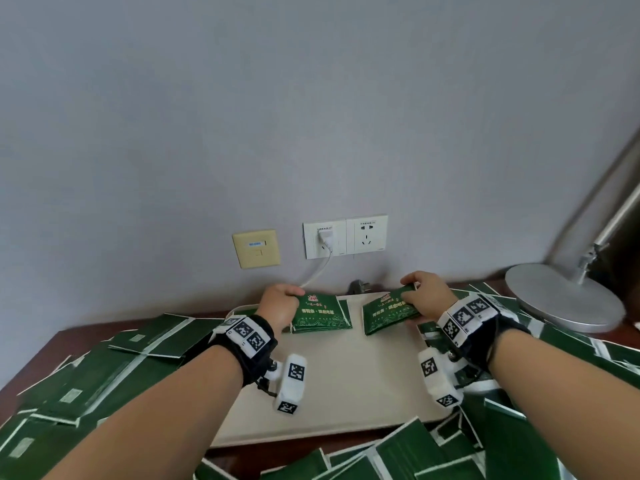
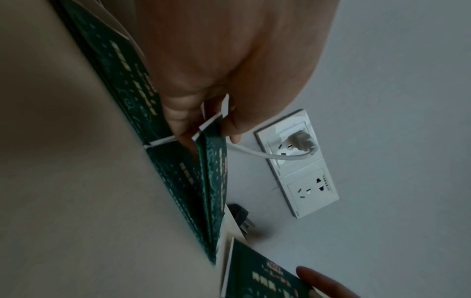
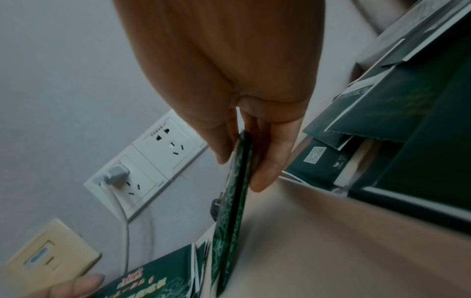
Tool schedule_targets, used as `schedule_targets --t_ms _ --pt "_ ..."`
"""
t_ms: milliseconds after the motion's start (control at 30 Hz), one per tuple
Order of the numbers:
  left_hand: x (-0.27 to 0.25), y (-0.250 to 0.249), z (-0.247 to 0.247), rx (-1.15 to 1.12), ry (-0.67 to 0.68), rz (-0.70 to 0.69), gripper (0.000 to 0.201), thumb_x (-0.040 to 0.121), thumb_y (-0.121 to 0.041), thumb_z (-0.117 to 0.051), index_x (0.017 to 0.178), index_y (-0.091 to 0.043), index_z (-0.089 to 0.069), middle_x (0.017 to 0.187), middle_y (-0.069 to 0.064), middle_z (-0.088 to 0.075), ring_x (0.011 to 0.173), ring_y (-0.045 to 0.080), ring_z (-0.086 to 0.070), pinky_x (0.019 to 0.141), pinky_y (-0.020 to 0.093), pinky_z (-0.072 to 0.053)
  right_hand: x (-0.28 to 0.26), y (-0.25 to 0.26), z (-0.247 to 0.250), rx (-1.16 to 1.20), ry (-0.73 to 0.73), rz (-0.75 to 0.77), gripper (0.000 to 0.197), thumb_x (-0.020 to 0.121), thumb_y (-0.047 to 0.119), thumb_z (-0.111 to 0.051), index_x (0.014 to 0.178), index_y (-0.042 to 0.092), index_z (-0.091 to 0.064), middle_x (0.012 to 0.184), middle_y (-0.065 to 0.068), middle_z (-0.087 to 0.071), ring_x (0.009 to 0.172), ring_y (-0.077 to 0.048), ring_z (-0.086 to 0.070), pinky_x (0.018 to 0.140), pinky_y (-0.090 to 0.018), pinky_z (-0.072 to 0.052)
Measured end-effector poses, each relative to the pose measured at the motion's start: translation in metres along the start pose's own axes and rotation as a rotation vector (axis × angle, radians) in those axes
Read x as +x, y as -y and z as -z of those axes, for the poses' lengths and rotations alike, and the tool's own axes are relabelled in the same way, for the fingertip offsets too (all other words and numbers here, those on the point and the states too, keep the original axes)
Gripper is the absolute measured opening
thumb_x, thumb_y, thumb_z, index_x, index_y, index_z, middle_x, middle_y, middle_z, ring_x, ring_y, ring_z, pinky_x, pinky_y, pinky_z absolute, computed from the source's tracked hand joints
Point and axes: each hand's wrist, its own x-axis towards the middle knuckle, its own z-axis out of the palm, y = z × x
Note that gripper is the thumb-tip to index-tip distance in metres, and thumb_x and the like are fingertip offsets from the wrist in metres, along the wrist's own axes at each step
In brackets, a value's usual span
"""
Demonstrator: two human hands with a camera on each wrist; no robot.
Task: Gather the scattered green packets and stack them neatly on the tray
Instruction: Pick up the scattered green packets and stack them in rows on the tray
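The left hand [image 1: 278, 306] grips the left edge of a stack [image 1: 320, 315] of green packets lying at the far end of the tray [image 1: 346, 382], thumb on top and fingers curled beneath; the left wrist view shows the top packet's corner pinched between thumb and fingertips, lifted a little off the ones below. The right hand [image 1: 427, 294] holds a bundle [image 1: 388, 313] of packets pinched between thumb and fingers, its near edge touching or almost touching the tray and its far edge tilted up, just beside the stack with a narrow gap of bare tray between them. The right wrist view shows this bundle edge-on, clamped flat between the fingers, which looks like a grip meant to keep the thin packets square together while they are set down. The left hand seems to steady the stack so that it does not slide or fan out as more packets arrive. Many loose packets [image 1: 104, 368] lie scattered face down on the table around the tray, left, right and in front, so by my judgement the task is at an early stage. A lamp base [image 1: 561, 299] stands at the right, and sockets [image 1: 346, 237] sit on the wall behind.
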Motion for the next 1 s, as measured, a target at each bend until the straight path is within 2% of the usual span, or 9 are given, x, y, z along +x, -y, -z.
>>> schedule_targets --t_ms 100,200,267,367,533,633,700,867,1000 --pt "0.011 0.002 -0.004 0.050 -0.009 -0.012 0.034 0.090 0.009 -0.046 0.102 -0.015 -0.066 0.082 0.011 -0.061 0.053 0.017 -0.048 0.044 0.023 -0.042 0.009 -0.002 -0.004 -0.078 0.040 0.021 0.041 0.082 0.006 -0.071 0.120 0.014 -0.057 0.115 -0.009 -0.055 0.095 -0.032 -0.064 0.062 -0.040 -0.061" --pt "0.013 0.003 -0.009 0.145 0.022 -0.054 0.032 0.088 0.006 -0.054 0.110 -0.014 -0.065 0.104 0.008 -0.063 0.073 0.019 -0.061 0.061 0.025 -0.051 0.013 -0.002 -0.007 -0.283 0.078 0.078 0.055 0.079 0.008 -0.072 0.131 0.012 -0.053 0.127 -0.008 -0.056 0.105 -0.024 -0.060 0.076 -0.026 -0.054" --pt "0.012 0.004 -0.011 0.248 0.064 -0.091 0.031 0.087 0.002 -0.058 0.112 -0.015 -0.063 0.108 0.004 -0.059 0.073 0.018 -0.060 0.061 0.023 -0.049 0.012 -0.001 -0.009 -0.346 0.104 0.097 0.059 0.080 0.009 -0.071 0.135 0.012 -0.051 0.131 -0.007 -0.055 0.110 -0.023 -0.058 0.079 -0.024 -0.050" --pt "0.009 0.001 -0.012 0.429 0.089 -0.125 0.032 0.080 -0.010 -0.064 0.105 -0.030 -0.063 0.111 0.004 -0.059 0.088 0.024 -0.064 0.080 0.034 -0.056 0.008 0.003 -0.009 -0.416 0.120 0.138 0.059 0.082 0.013 -0.069 0.137 0.013 -0.048 0.133 -0.008 -0.053 0.111 -0.021 -0.054 0.085 -0.023 -0.044" --pt "-0.005 0.000 -0.016 0.769 0.204 -0.228 0.038 0.089 -0.028 -0.057 0.123 -0.042 -0.059 0.141 0.005 -0.043 0.134 0.034 -0.032 0.111 0.052 -0.031 -0.003 0.011 -0.003 -0.605 0.149 0.227 0.062 0.084 0.023 -0.066 0.142 0.019 -0.043 0.139 -0.010 -0.044 0.123 -0.028 -0.049 0.102 -0.034 -0.042" --pt "-0.018 -0.001 -0.022 0.948 0.358 -0.241 0.042 0.097 -0.044 -0.047 0.138 -0.047 -0.047 0.156 0.002 -0.027 0.144 0.036 -0.016 0.113 0.066 -0.017 -0.013 0.018 -0.006 -0.715 0.231 0.292 0.053 0.087 0.028 -0.063 0.137 0.021 -0.051 0.134 -0.009 -0.048 0.121 -0.027 -0.051 0.102 -0.032 -0.042" --pt "-0.023 0.000 -0.027 1.025 0.408 -0.233 0.046 0.098 -0.046 -0.044 0.144 -0.047 -0.039 0.160 -0.002 -0.020 0.147 0.034 -0.010 0.111 0.068 -0.014 -0.018 0.021 -0.013 -0.774 0.316 0.283 0.048 0.090 0.035 -0.060 0.136 0.020 -0.055 0.137 -0.006 -0.052 0.123 -0.023 -0.051 0.102 -0.029 -0.041" --pt "-0.023 0.005 -0.031 1.095 0.469 -0.226 0.052 0.097 -0.045 -0.042 0.148 -0.045 -0.032 0.160 -0.003 -0.015 0.145 0.035 -0.010 0.113 0.065 -0.019 -0.022 0.019 -0.028 -0.863 0.425 0.244 0.043 0.095 0.044 -0.051 0.130 0.019 -0.060 0.130 -0.004 -0.058 0.122 -0.024 -0.053 0.102 -0.033 -0.042" --pt "-0.015 0.006 -0.026 1.112 0.517 -0.225 0.051 0.097 -0.044 -0.044 0.148 -0.042 -0.035 0.161 0.005 -0.014 0.144 0.040 -0.011 0.117 0.055 -0.020 -0.018 0.017 -0.035 -0.871 0.427 0.210 0.050 0.094 0.046 -0.051 0.136 0.019 -0.054 0.137 -0.004 -0.055 0.125 -0.024 -0.051 0.107 -0.037 -0.040"
